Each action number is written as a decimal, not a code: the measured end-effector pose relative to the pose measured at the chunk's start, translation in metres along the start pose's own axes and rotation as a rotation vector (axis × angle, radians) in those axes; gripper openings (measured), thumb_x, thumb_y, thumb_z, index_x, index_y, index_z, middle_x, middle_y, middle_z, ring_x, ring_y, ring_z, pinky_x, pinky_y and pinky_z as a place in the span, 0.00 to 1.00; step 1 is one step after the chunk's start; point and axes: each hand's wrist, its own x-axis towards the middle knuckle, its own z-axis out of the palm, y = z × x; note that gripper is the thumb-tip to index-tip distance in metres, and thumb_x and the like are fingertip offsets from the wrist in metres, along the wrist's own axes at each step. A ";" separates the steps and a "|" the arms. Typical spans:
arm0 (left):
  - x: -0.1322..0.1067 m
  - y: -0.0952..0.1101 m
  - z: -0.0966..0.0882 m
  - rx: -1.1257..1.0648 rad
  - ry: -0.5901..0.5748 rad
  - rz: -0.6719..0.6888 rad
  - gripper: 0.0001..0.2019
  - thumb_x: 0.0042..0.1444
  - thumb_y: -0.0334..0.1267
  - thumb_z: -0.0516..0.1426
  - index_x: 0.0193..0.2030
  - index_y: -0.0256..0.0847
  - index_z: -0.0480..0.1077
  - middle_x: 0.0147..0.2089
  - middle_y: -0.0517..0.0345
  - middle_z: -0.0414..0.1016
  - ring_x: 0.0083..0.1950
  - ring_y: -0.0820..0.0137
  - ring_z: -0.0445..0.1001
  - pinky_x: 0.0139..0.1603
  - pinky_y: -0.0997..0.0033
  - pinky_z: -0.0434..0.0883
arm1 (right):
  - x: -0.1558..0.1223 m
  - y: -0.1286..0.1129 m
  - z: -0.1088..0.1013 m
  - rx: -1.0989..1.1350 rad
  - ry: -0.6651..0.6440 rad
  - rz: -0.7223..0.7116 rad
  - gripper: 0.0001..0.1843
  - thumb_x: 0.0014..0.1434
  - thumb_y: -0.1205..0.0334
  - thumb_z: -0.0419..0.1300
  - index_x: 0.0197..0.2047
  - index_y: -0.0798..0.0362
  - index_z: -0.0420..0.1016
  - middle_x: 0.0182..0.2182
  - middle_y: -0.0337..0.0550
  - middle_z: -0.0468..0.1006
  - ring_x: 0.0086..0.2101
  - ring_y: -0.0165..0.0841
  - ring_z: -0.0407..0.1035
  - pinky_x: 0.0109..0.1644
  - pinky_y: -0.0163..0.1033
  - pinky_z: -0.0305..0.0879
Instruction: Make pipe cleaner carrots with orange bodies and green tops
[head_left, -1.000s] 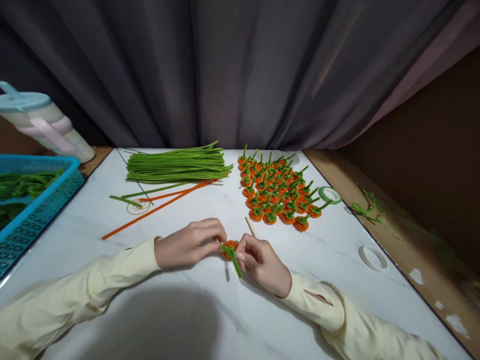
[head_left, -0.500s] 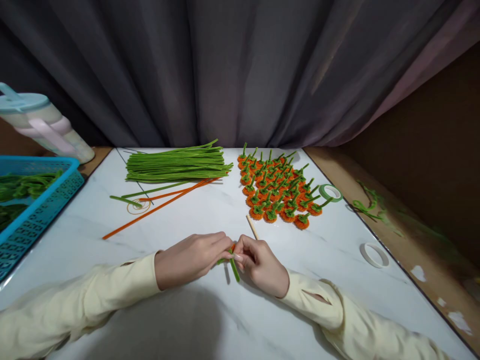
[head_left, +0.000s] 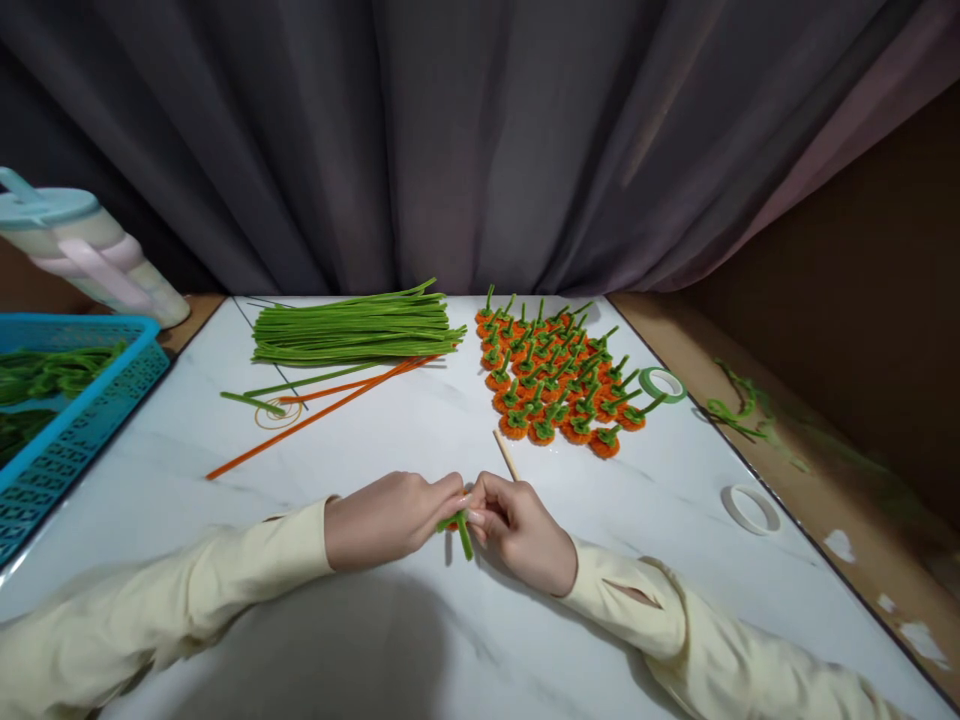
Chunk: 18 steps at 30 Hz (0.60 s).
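Observation:
My left hand (head_left: 390, 517) and my right hand (head_left: 520, 528) meet low over the white marble table (head_left: 420, 640), both pinched on one small pipe-cleaner piece (head_left: 463, 532). Its green stem sticks out below my fingertips; its orange part is almost hidden between them. A thin wooden stick (head_left: 505, 453) lies just beyond my right hand. Farther back right lies a cluster of several finished orange-and-green pieces (head_left: 559, 385). A bundle of green pipe cleaners (head_left: 352, 330) lies at the back, with loose orange pipe cleaners (head_left: 315, 415) in front of it.
A blue basket (head_left: 71, 430) holding green stems sits at the left edge, a lidded pale jug (head_left: 82, 250) behind it. A green tape roll (head_left: 661, 384) and a white tape ring (head_left: 750, 508) lie at the right. Green scraps (head_left: 739, 410) lie on the brown ledge beside the table.
My hands have closed in over the piece and drawn slightly toward me; the orange disc that showed one second ago is now almost covered by my fingers.

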 end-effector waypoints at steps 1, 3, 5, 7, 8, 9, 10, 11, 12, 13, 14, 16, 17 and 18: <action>0.001 -0.002 -0.001 -0.052 0.002 0.020 0.13 0.64 0.38 0.38 0.37 0.41 0.61 0.20 0.64 0.58 0.20 0.71 0.59 0.22 0.73 0.49 | 0.000 0.000 0.000 0.007 -0.002 0.000 0.08 0.53 0.68 0.51 0.23 0.53 0.59 0.16 0.32 0.62 0.19 0.24 0.55 0.25 0.30 0.54; 0.002 -0.006 -0.002 -0.168 0.002 0.072 0.13 0.64 0.38 0.38 0.35 0.41 0.60 0.20 0.65 0.57 0.20 0.73 0.59 0.24 0.75 0.51 | 0.000 0.000 0.000 0.014 -0.003 -0.001 0.08 0.53 0.68 0.51 0.23 0.53 0.58 0.16 0.32 0.63 0.19 0.24 0.56 0.25 0.30 0.54; 0.003 -0.010 -0.003 -0.265 0.001 0.098 0.13 0.64 0.39 0.39 0.34 0.41 0.60 0.21 0.65 0.58 0.22 0.74 0.59 0.25 0.75 0.52 | 0.000 0.001 -0.001 0.004 0.000 -0.005 0.08 0.52 0.69 0.51 0.23 0.53 0.59 0.16 0.32 0.63 0.19 0.24 0.56 0.25 0.30 0.54; 0.004 -0.013 -0.002 -0.315 0.005 0.106 0.14 0.64 0.40 0.39 0.32 0.41 0.60 0.21 0.65 0.58 0.22 0.75 0.58 0.26 0.75 0.52 | 0.000 0.002 -0.001 -0.010 -0.002 -0.010 0.08 0.52 0.70 0.51 0.23 0.53 0.59 0.16 0.33 0.63 0.19 0.24 0.57 0.25 0.29 0.54; 0.005 -0.014 -0.002 -0.326 0.009 0.108 0.14 0.64 0.40 0.39 0.31 0.41 0.59 0.21 0.66 0.57 0.22 0.75 0.57 0.25 0.75 0.52 | 0.000 0.002 -0.001 -0.013 -0.005 -0.014 0.08 0.52 0.70 0.51 0.23 0.53 0.59 0.16 0.33 0.64 0.19 0.24 0.57 0.25 0.29 0.54; 0.005 -0.015 -0.001 -0.332 0.013 0.110 0.14 0.64 0.40 0.39 0.31 0.41 0.59 0.20 0.66 0.55 0.21 0.75 0.56 0.25 0.75 0.51 | 0.000 0.002 -0.001 -0.015 -0.009 -0.018 0.08 0.52 0.71 0.51 0.23 0.53 0.59 0.16 0.33 0.64 0.19 0.24 0.57 0.25 0.29 0.55; 0.005 -0.015 -0.001 -0.334 0.016 0.111 0.14 0.64 0.40 0.39 0.30 0.41 0.59 0.20 0.66 0.54 0.20 0.75 0.54 0.24 0.75 0.51 | 0.000 0.002 -0.001 -0.015 -0.009 -0.022 0.08 0.52 0.71 0.50 0.23 0.53 0.58 0.16 0.33 0.64 0.19 0.24 0.57 0.25 0.30 0.55; 0.006 -0.015 0.000 -0.333 0.017 0.112 0.14 0.63 0.40 0.40 0.30 0.41 0.59 0.19 0.66 0.53 0.20 0.75 0.53 0.24 0.74 0.50 | 0.000 0.002 -0.001 -0.016 -0.006 -0.026 0.08 0.52 0.71 0.50 0.22 0.53 0.58 0.16 0.33 0.64 0.19 0.24 0.57 0.25 0.30 0.55; 0.006 -0.015 0.000 -0.331 0.019 0.113 0.14 0.63 0.39 0.40 0.30 0.41 0.59 0.19 0.66 0.53 0.19 0.75 0.53 0.23 0.74 0.50 | 0.000 0.002 -0.001 -0.018 -0.002 -0.029 0.09 0.52 0.72 0.50 0.22 0.53 0.58 0.16 0.33 0.64 0.19 0.24 0.57 0.25 0.30 0.55; 0.006 -0.015 0.001 -0.324 0.023 0.117 0.13 0.63 0.39 0.40 0.30 0.41 0.59 0.19 0.66 0.53 0.19 0.75 0.53 0.23 0.74 0.50 | 0.000 0.002 -0.001 -0.020 0.001 -0.030 0.09 0.52 0.72 0.50 0.23 0.53 0.58 0.16 0.33 0.64 0.19 0.24 0.57 0.25 0.30 0.55; 0.007 -0.014 0.001 -0.315 0.031 0.123 0.13 0.63 0.39 0.41 0.29 0.41 0.59 0.19 0.66 0.53 0.19 0.76 0.53 0.22 0.74 0.49 | 0.000 0.002 0.000 -0.020 0.005 -0.031 0.08 0.52 0.72 0.50 0.23 0.53 0.58 0.16 0.33 0.64 0.19 0.24 0.57 0.25 0.29 0.55; 0.007 -0.013 0.001 -0.306 0.048 0.136 0.13 0.62 0.38 0.42 0.28 0.41 0.58 0.18 0.67 0.52 0.18 0.76 0.53 0.22 0.75 0.49 | -0.001 0.002 0.000 -0.018 0.009 -0.030 0.08 0.52 0.72 0.50 0.23 0.53 0.59 0.16 0.33 0.64 0.19 0.24 0.57 0.25 0.29 0.55; 0.006 -0.013 0.001 -0.321 0.046 0.134 0.12 0.62 0.38 0.42 0.28 0.40 0.58 0.18 0.67 0.52 0.18 0.76 0.54 0.21 0.75 0.50 | -0.001 0.002 0.000 -0.013 0.009 -0.030 0.08 0.52 0.72 0.50 0.23 0.53 0.59 0.16 0.33 0.64 0.19 0.24 0.58 0.25 0.29 0.55; 0.006 -0.013 0.001 -0.359 0.028 0.119 0.13 0.62 0.38 0.42 0.27 0.41 0.58 0.17 0.67 0.53 0.17 0.77 0.55 0.20 0.77 0.50 | -0.001 0.003 0.000 -0.008 0.008 -0.028 0.08 0.52 0.71 0.50 0.23 0.53 0.59 0.16 0.33 0.64 0.19 0.24 0.58 0.25 0.29 0.55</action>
